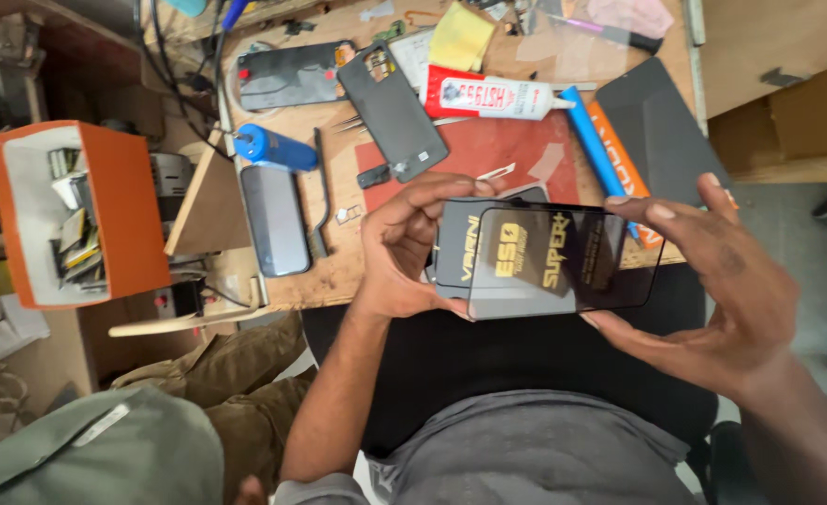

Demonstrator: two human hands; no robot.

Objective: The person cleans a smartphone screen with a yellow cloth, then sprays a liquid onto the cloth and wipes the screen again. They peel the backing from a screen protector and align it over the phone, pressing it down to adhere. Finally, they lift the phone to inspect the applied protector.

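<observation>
While you look down over the wooden bench (338, 271), an orange box (123, 210) packed with small parts sits at about nine o'clock, off the bench's left edge. Just right of it, at ten o'clock, a blue cylindrical tool (278, 148) lies above a dark phone (275, 220) that rests face up, with a thin metal pry tool (322, 201) beside it. At eleven o'clock a black phone back cover (395, 110) lies tilted, and at twelve o'clock a red and white glue tube (488, 95) points its nozzle to the right, a yellow cloth (462, 36) above it.

At the centre, your left hand (404, 248) is closed on the left end of a black printed packet (455, 248), thumb on top and fingers curled beneath. Overlapping that packet sits a dark glass screen protector (568, 262), lying nearly flat over your lap, at about five o'clock from the glue tube.

Your right hand (712, 285) pinches the protector's right end lightly, fingertips on the upper edge and thumb under the lower edge, the palm held open and clear of the glass. At one o'clock a blue pen-like tool (589, 131) lies aslant across an orange strip (614, 140), with a dark flat panel (661, 126) just beside them.
</observation>
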